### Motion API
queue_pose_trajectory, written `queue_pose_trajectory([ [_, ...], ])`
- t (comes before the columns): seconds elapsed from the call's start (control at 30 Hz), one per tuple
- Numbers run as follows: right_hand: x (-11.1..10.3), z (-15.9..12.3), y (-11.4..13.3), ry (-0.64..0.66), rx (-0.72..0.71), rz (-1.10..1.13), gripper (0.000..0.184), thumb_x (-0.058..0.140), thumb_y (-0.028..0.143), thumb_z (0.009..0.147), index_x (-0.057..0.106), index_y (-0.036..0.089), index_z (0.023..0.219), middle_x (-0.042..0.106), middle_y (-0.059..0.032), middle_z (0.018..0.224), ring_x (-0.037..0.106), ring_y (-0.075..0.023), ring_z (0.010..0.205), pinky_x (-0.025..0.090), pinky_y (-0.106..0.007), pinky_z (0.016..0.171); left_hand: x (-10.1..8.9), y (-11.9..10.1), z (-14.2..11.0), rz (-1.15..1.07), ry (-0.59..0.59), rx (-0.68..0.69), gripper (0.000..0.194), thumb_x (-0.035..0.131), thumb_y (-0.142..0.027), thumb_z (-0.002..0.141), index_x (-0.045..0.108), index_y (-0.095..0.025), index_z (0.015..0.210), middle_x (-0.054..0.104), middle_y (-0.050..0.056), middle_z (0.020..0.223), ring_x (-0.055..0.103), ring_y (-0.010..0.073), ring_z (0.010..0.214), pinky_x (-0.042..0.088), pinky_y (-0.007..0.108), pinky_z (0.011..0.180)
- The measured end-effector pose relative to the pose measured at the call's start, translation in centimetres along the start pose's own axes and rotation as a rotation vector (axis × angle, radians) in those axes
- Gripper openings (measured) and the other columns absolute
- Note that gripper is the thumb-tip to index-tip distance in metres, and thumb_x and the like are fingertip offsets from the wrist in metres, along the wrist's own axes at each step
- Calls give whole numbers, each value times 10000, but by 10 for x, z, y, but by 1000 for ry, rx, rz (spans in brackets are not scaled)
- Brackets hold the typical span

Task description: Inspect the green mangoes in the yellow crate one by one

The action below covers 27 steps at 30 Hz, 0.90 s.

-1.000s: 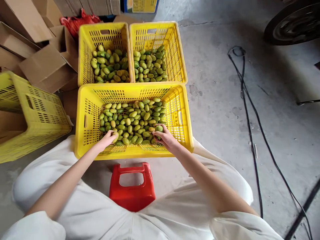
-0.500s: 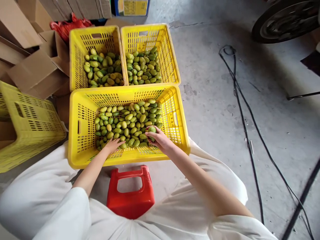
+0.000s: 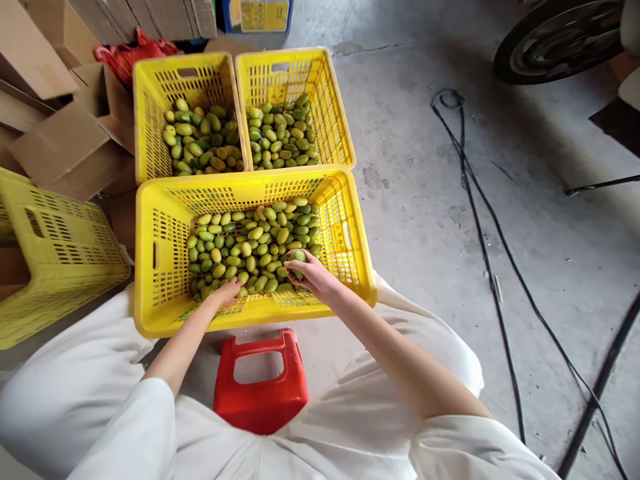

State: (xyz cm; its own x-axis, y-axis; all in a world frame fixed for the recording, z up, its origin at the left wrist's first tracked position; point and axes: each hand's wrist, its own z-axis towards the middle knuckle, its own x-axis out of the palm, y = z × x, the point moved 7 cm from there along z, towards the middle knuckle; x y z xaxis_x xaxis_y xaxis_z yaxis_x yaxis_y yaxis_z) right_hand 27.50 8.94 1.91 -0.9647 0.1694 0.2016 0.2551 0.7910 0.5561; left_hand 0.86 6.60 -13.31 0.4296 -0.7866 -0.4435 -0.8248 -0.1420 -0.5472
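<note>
A large yellow plastic crate (image 3: pixel 160 293) in front of me holds a layer of small oval green and yellowish fruit (image 3: pixel 255 233). Near its front right side, my right hand (image 3: pixel 307 273) is closed around green oval fruit (image 3: pixel 297 256); at least one shows above the fingers. My left hand (image 3: pixel 227 292) reaches over the front wall, palm down, at the near edge of the pile. Its fingers point down beside a green fruit, and their tips are partly hidden, so whether they grip one is unclear.
Two more yellow crates (image 3: pixel 295 63) with similar fruit stand directly behind. Another yellow crate (image 3: pixel 70 230) and cardboard boxes (image 3: pixel 70 143) are at left. A red plastic stool (image 3: pixel 295 393) sits between my legs. Black cables (image 3: pixel 493 267) cross the floor at right, near a wheel (image 3: pixel 560 43).
My left hand's fingers, spread over the fruit before, are now closer together and point down. My right hand still holds fruit and has turned slightly. The whole view has shifted a little.
</note>
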Motion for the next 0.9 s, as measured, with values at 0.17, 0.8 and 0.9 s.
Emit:
queue_pose_trajectory([
  [0.17, 9, 1, 5, 20, 34, 102, 313, 896, 393, 913, 647, 287, 1069, 706, 33, 847, 664, -164, 738, 541, -254, 654, -35, -4, -25, -259, -132, -65, 560, 898, -406, 796, 620, -249, 1256, 761, 192, 1453, 751, 405, 1415, 588, 534, 1248],
  [0.8, 32, -4, 14, 273, -127, 153, 656, 1080, 665, 700, 602, 258, 890, 580, 58, 721, 462, -100, 561, 250, -230, 494, -101, -140, -114, -1328, -222, -22, 535, 974, -628, 879, 656, -199, 846, 623, -15, 655, 509, 91, 439, 239, 180, 412],
  [0.9, 33, -3, 13, 305, -93, 167, 582, 980, 711, 832, 601, 271, 868, 595, 30, 721, 531, -145, 610, 377, -265, 505, -87, -146, -110, -1488, -145, -122, 389, 748, -520, 1093, 720, -173, 919, 690, 37, 712, 620, 148, 516, 449, 237, 461],
])
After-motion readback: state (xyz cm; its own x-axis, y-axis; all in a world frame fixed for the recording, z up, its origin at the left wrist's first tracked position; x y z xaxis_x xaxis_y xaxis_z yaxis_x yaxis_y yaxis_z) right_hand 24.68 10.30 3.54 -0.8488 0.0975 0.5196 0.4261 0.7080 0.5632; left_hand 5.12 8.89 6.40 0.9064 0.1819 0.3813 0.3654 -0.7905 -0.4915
